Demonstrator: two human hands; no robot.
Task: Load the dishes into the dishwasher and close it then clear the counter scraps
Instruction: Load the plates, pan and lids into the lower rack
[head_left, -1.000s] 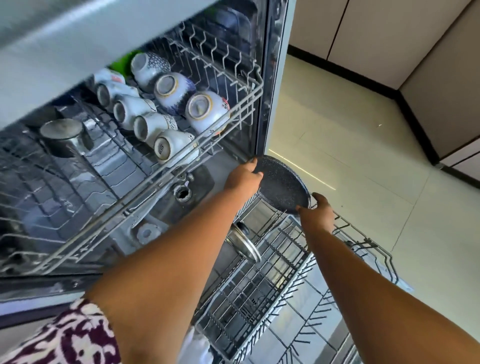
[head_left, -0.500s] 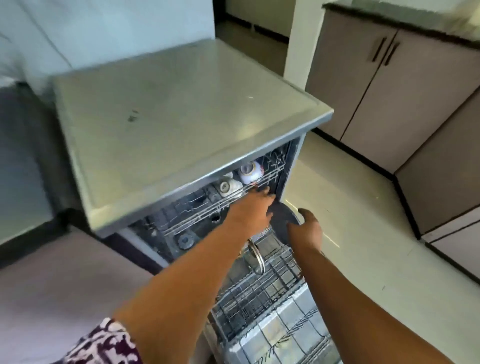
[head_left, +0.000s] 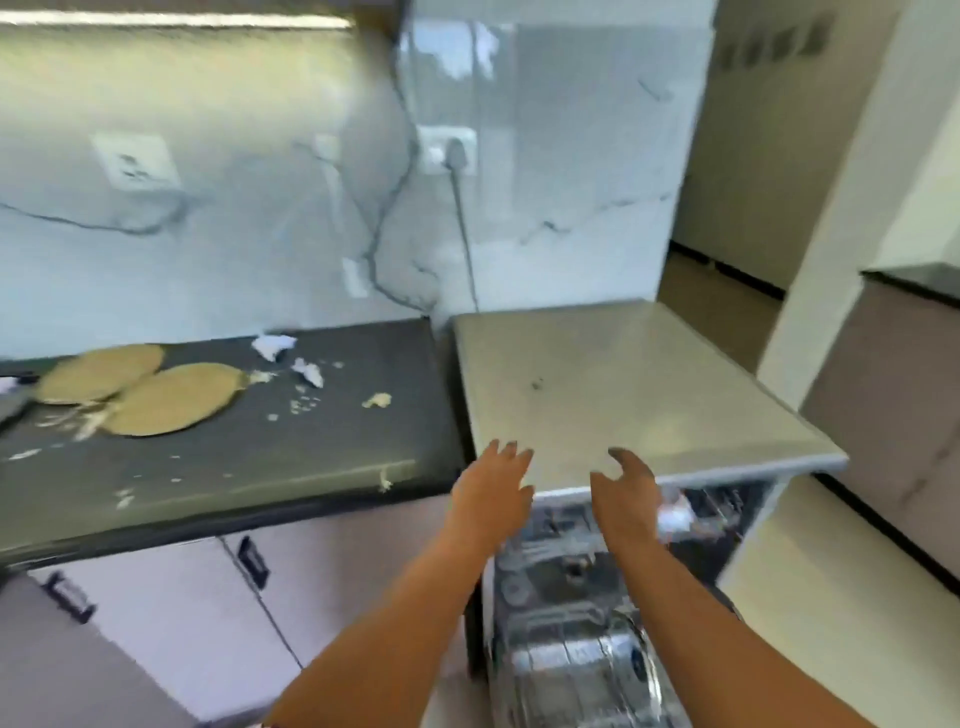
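Note:
The dishwasher (head_left: 623, 384) stands open, its steel top in mid view and its racks (head_left: 566, 613) pulled out below, blurred. My left hand (head_left: 493, 488) and my right hand (head_left: 626, 493) hover empty over the front edge of the dishwasher top, fingers loosely spread. A white cup (head_left: 674, 517) shows in the upper rack beside my right hand. On the dark counter (head_left: 260, 467) to the left lie two round tan mats (head_left: 171, 397), crumpled white paper bits (head_left: 272, 345) and pale food scraps (head_left: 376, 400).
Marble backsplash with a socket and plugged cable (head_left: 452, 156) rises behind. Grey cabinet doors with dark handles (head_left: 249, 561) sit under the counter. Pale floor tile (head_left: 831, 597) lies right of the dishwasher, with another cabinet (head_left: 893, 364) farther right.
Both hands have let go of the dark pan and risen out of the lower rack to the top edge. The view has swung up and left, bringing the counter with scraps into sight.

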